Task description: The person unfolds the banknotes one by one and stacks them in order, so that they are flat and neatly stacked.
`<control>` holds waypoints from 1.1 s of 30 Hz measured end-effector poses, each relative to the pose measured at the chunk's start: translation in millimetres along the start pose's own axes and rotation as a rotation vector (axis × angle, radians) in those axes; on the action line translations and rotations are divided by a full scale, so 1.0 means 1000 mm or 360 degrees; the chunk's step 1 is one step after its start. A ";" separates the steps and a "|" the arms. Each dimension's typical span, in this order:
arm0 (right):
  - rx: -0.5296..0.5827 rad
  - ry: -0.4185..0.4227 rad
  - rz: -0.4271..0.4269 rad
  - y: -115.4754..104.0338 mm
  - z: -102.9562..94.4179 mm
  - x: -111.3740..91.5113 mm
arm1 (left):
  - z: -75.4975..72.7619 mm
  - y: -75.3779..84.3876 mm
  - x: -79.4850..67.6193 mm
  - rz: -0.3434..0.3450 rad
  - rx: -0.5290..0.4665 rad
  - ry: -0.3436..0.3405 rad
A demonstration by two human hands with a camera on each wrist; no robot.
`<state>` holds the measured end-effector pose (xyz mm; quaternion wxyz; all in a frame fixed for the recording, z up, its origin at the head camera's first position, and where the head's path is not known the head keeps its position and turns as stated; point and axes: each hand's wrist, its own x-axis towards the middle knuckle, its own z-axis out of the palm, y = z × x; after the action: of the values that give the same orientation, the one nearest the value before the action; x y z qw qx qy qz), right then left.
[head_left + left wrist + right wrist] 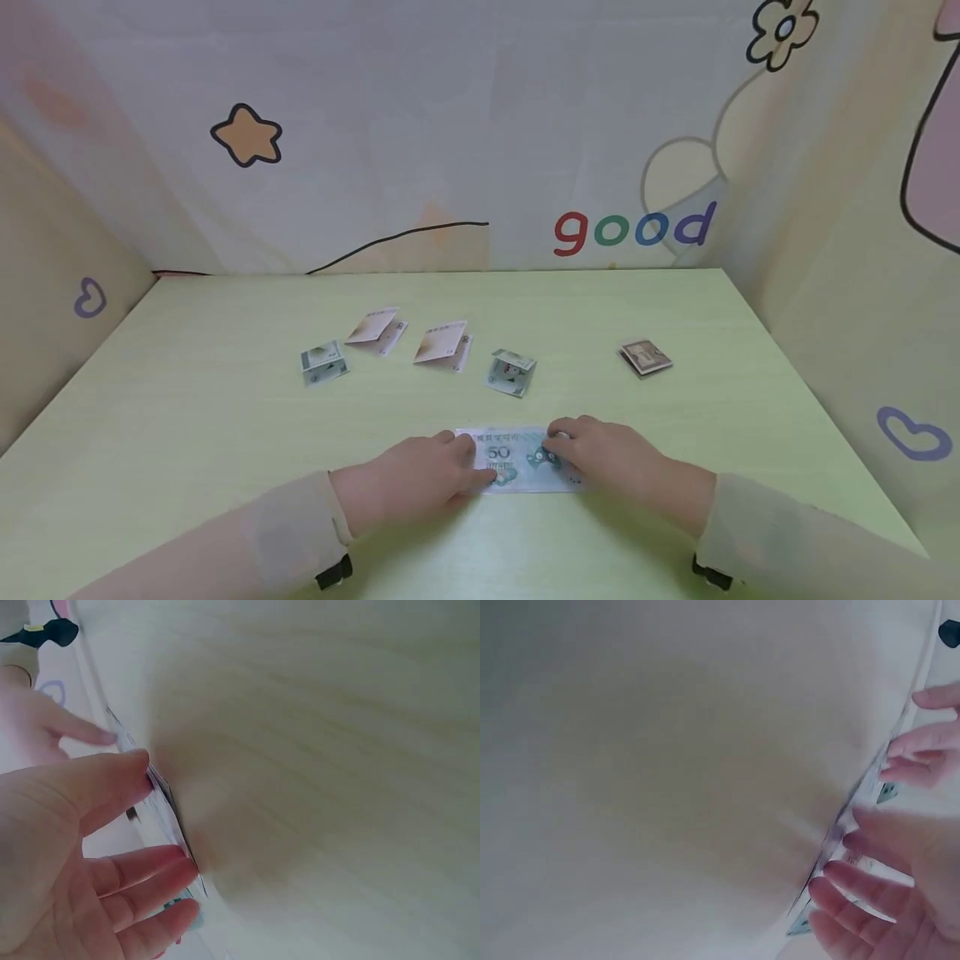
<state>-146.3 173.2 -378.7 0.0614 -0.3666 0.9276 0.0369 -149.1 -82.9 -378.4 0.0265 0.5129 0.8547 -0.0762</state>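
Note:
A pale teal banknote [517, 467] printed with "50" lies spread out on the table near its front. My left hand [431, 472] touches its left end, thumb and fingertips on the paper. At the opposite end, my right hand [618, 462] rests its fingertips on the note and covers part of the print. In the left wrist view the left hand [97, 862] has its thumb and fingers spread apart along the note's edge. The right wrist view has the right hand [900, 881] in a similar pose, with fingers loosely extended against the note.
Behind the hands stand folded notes: a teal one [324, 362], two pinkish ones [372, 327] [442, 342] and another teal one [512, 375]. A brown folded note [647, 357] lies farther right. Printed walls [420, 125] enclose the pale table [187, 400] at the back and sides.

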 end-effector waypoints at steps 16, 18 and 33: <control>-0.0124 -0.0313 0.0055 -0.020 -0.003 -0.005 | 0.000 -0.005 0.000 0.0004 0.0036 0.0017; -0.0147 -0.0290 0.0012 -0.022 -0.002 -0.006 | 0.000 -0.004 0.000 -0.0003 0.0045 0.0015; -0.0019 -0.0301 -0.0206 -0.022 0.001 -0.012 | 0.002 -0.005 -0.008 -0.0054 -0.0095 -0.0034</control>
<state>-122.7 165.2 -378.5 0.1488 -0.4210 0.8918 0.0728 -150.0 -92.6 -379.2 0.0496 0.4965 0.8647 -0.0567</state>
